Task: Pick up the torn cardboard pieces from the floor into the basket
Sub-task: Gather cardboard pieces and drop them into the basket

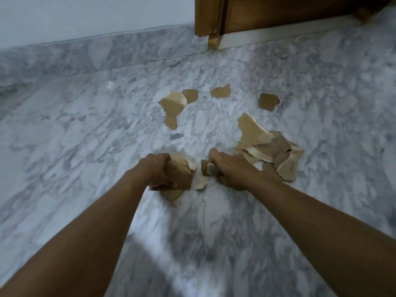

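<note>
Left fingers (164, 186): curled tight round a bundle of brown pieces (181, 174), thumb underneath; the stack is clamped edge-on, likely so that several go in one trip.
Right fingers (213, 155): bent over a few small scraps (209, 168) and pinching them; how many cannot be told through the blur.
Left hand (157, 168): low over the floor, well to the left of the heap, its knuckles turned away from the camera.
Right hand (234, 171): just beside the heap's left edge, its wrist crossing the nearest pieces.
Pale piece (201, 182): flat on the floor between the two hands, left of the heap, held by neither.
Heap (272, 150): the biggest cluster of torn cardboard, overlapping and partly curled up, untouched apart from the wrist over it.
Scattered pieces (173, 105): five or so lying singly beyond the heap and to its left, toward the wooden door (278, 13).
Marble floor (85, 136): grey-veined and glossy, so flat pieces probably need a fingernail under an edge.
Basket: not in view; its place relative to the heap cannot be told.
Stage, as a judgement: gathering is under way, both hands loaded, and most of the cardboard is not yet collected.
</note>
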Motion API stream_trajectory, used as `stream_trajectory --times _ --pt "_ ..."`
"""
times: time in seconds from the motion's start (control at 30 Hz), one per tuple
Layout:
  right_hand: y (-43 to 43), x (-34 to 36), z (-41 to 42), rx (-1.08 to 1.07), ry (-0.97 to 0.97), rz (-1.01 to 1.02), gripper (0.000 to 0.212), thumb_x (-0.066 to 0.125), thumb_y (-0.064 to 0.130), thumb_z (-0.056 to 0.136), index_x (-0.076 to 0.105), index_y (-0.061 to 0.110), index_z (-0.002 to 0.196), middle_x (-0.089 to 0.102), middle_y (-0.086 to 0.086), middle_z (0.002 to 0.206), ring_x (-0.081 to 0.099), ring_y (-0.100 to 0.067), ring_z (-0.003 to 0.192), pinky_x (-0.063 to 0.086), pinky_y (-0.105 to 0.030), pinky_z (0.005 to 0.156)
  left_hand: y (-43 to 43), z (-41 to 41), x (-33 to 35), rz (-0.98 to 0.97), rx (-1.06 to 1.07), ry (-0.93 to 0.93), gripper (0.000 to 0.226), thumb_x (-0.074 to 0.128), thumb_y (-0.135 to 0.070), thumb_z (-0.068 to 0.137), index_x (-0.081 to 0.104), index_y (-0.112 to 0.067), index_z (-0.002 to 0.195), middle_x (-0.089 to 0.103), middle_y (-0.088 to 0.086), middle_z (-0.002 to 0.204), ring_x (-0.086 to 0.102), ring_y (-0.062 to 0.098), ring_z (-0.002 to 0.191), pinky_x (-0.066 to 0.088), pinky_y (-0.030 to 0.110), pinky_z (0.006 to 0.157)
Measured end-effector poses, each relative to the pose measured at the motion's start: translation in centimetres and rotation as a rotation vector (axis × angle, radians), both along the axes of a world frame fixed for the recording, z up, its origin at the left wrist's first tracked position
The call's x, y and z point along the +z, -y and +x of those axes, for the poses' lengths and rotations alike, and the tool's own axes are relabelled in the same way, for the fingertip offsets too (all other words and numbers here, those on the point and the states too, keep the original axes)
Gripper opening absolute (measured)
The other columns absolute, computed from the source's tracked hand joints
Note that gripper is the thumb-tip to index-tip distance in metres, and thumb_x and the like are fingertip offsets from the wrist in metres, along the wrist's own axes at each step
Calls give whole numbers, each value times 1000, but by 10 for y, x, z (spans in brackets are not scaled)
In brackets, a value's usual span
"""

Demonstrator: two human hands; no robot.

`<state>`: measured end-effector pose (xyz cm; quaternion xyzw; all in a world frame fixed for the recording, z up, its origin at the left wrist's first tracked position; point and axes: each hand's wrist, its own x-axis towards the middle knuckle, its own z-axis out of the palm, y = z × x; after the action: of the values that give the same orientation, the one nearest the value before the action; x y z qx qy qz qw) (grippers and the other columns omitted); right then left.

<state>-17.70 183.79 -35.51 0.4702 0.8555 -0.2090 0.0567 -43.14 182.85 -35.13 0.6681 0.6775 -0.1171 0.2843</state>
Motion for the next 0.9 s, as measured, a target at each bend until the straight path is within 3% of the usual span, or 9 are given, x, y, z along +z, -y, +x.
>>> stream_trajectory --times 0.1,0.27,0.37,0.43,0.5,0.57,0.63,0.77,0.9 --pt "4 4 10 -220 -258 -204 58 70 23 81 35 25 127 60 -3 91 60 -30 80 46 -42 66 9 -1 0 -16 65 59 60 89 -51 55 52 -27 96 56 -3 95 54 20 91 43 30 68" --pt "-11 45 46 -532 -577 -408 38 80 25 83 59 18 114 66 -1 105 63 -20 95 51 -34 77 27 -15 8 -95 173 197 47 94 -40 52 66 -21 86 69 -4 84 65 17 84 48 27 65" --pt "-16 54 71 -603 -517 -521 48 85 35 78 59 26 118 67 0 112 64 -22 101 55 -42 87 35 -15 23 -159 148 231 32 94 -37 54 70 -24 70 70 -9 66 66 10 69 46 21 59" --pt "-13 54 77 -535 -359 -561 50 86 52 70 62 28 106 71 -5 100 71 -26 87 60 -46 74 38 -4 35 -170 97 236 30 93 -38 56 69 -28 71 69 -12 67 65 8 71 44 17 58" --pt "-7 53 70 -438 -187 -616 39 78 47 78 61 18 97 69 -12 89 70 -29 71 56 -37 56 36 15 45 -177 44 274 34 92 -37 60 65 -35 81 67 -15 82 64 7 81 46 16 63" --pt "-5 43 61 -264 69 -510 42 69 49 78 57 16 101 62 -13 108 66 -33 88 55 -38 63 33 39 46 -174 -38 279 38 91 -36 63 65 -32 89 63 -10 98 60 8 89 52 21 72" --pt "5 29 53 -102 318 -308 53 64 56 73 52 22 112 43 -8 134 48 -35 120 48 -48 88 31 64 34 -129 -158 224 50 89 -39 64 68 -27 107 51 -5 127 54 18 109 53 33 91" --pt "23 15 46 -70 337 -147 46 62 38 93 42 17 129 35 -10 141 32 -37 132 37 -50 92 27 92 11 -23 -295 35 62 82 -45 70 61 -26 125 26 -3 152 37 31 127 44 37 101" --pt "25 3 50 -133 182 -144 46 66 34 88 38 19 121 49 -11 123 52 -36 113 37 -41 76 18 104 10 -15 -242 32 56 81 -39 74 59 -20 122 59 3 123 58 24 108 51 34 90"
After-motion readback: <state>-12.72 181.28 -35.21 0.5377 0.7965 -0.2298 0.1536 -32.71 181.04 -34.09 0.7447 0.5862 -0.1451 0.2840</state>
